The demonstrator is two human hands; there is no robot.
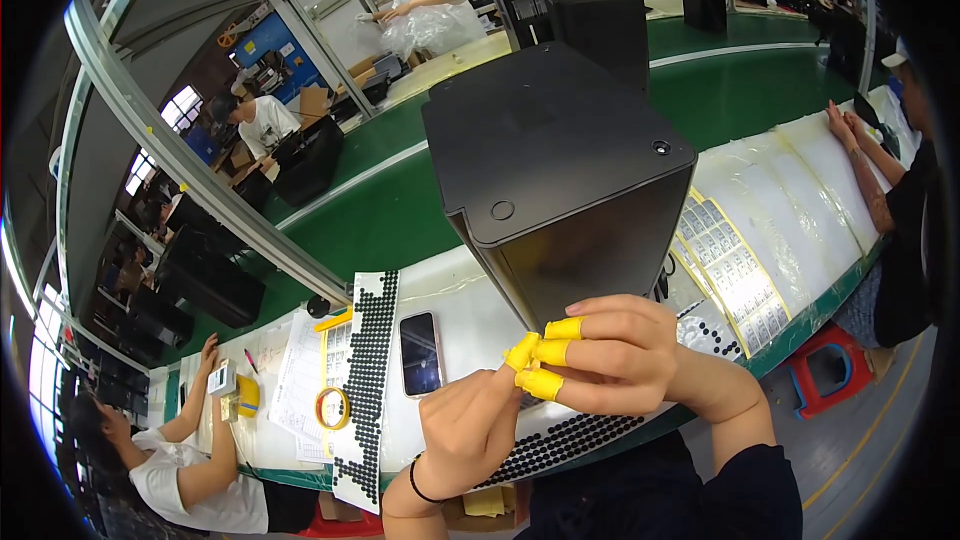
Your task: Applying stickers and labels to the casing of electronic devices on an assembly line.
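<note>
The yellow cover [521, 351] on my left fingertip sits just this side of a tall black case [550, 140]. My right hand [625, 355] has its fingers drawn together, pinching that cover; three of its tips wear yellow covers [541, 383] too. My left hand [465, 430] points a finger into the pinch; I cannot tell whether its hidden thumb presses anything. Left of the hands, on the white table [460, 290], lie a phone [421, 354], a strip of black dots [372, 370] and a yellow tape roll [332, 408]. Label sheets [735, 270] lie to the right. Beyond the table runs a green belt [350, 230]; one co-worker [180, 470] sits at left, another [915, 200] at right.
</note>
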